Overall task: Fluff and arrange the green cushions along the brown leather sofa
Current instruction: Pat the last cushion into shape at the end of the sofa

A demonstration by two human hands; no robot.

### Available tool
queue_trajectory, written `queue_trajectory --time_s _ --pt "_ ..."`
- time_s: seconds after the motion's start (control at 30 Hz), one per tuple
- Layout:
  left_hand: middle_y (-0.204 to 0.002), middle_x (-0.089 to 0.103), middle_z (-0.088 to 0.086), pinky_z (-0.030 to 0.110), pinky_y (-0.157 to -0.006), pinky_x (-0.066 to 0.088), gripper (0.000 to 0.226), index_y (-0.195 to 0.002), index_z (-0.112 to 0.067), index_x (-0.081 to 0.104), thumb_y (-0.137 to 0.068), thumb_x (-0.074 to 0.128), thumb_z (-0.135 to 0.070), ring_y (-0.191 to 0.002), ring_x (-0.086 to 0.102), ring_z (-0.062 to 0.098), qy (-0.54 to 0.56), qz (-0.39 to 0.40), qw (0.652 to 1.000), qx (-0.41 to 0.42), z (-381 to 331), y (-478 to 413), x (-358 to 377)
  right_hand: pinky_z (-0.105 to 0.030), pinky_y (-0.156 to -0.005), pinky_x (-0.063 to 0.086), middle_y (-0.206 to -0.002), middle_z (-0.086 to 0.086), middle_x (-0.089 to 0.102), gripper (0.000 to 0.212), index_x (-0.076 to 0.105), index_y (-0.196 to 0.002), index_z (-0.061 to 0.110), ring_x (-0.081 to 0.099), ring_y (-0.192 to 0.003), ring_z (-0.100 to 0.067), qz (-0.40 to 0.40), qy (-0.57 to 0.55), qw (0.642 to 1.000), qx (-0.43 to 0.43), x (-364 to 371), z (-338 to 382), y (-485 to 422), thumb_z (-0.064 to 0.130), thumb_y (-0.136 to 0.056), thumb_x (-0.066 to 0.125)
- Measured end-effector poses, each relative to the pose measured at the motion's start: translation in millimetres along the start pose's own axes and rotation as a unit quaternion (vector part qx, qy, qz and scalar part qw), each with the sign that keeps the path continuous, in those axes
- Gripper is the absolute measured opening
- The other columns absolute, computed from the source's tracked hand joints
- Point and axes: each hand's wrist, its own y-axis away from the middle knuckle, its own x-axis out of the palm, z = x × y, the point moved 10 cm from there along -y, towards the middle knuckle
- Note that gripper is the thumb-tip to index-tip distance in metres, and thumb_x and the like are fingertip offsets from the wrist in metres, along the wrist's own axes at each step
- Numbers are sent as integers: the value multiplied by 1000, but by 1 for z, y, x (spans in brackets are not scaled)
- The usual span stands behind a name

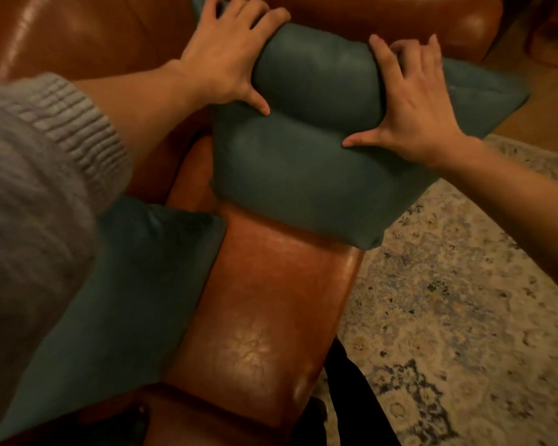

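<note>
Both hands, left hand (226, 56) and right hand (413, 101), fingers spread, squeeze a green cushion (290, 169) on the brown leather sofa (271, 304) (arm section); second cushion (136, 284) alongside.

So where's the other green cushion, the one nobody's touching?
In the head view it lies lower left: the second cushion rests on the sofa seat beside the leather arm, partly hidden by the grey sleeve.
</note>
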Motion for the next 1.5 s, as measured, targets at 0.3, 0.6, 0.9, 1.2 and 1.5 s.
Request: queue_trajectory --time_s 0.3,0.6,0.9,1.2,1.5 --pt "-135 43 18 54 -107 26 98 -141 -17 30 -66 75 -61 -128 40 35 -5 -25 999 28 -18 27 -19 -47 -94 34 -131 -27 43 112 24 -153 10 43 -114 -43 -18 -11 1000 -15 -17 17 27 61 -68 77" --pt "-139 42 14 54 -101 32 112 -138 -19 34 -52 67 -83 -128 41 35 16 18 999 35 -17 18 -16 -48 -116 29 -149 -24 30 115 26 -151 13 32 -136 -43 -1 -91 995 28 -20 -19 17 88 -67 51" --pt "-138 53 11 57 -104 35 115 -140 -24 37 -46 75 -78 -127 50 36 3 155 987 38 -8 -8 -17 -48 -103 41 -135 -13 45 98 40 -142 18 46 -124 -33 47 -129 990 39 -6 -37 16 85 -72 50" --pt "-125 60 15 50 -90 49 106 -131 -18 46 -50 66 -81 -116 57 38 -2 111 992 67 -18 -7 -31 -43 -89 48 -116 -11 56 88 54 -126 12 55 -105 -27 10 -163 987 3 -15 -35 16 82 -73 56" --pt "-140 49 11 55 -104 36 119 -147 -27 29 -51 70 -81 -130 47 36 -12 164 985 46 -8 -2 -19 -48 -102 43 -123 -11 48 96 47 -134 13 49 -116 -29 52 -167 984 25 1 -35 10 84 -70 55"
